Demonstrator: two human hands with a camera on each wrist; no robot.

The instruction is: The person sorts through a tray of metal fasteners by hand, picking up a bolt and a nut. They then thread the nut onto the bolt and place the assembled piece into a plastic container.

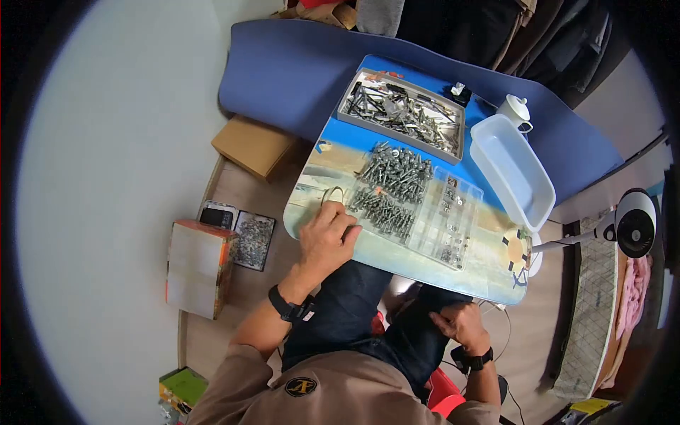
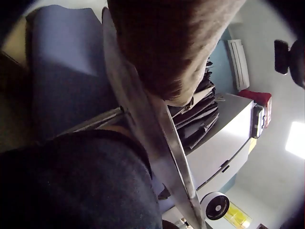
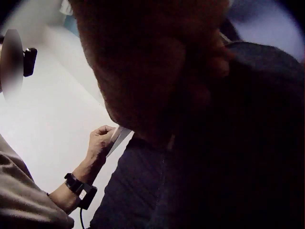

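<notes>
Our left grip (image 1: 328, 237), half-curled, meets a pale ring (image 1: 333, 189), hold unclear; we judge it light, stiff, best rim-pinched.

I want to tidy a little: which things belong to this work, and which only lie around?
Probably work:
screws
clear compartment box
tray of hardware
pale oval thing at left hand

Seemingly just around:
lidded mug
fan
cardboard box

Screws (image 1: 397, 173) are metal with a dull sheen. The compartment case (image 1: 429, 221) appears to be clear plastic, smooth and glossy. The worktop (image 1: 489, 282) presents a smooth, faintly glossy surface. The basin (image 1: 513, 173) is smooth, translucent plastic. The carton (image 1: 253, 146) is matt cardboard. Shirt (image 1: 354, 389) and trousers (image 1: 347, 308) are matt cloth.
</notes>
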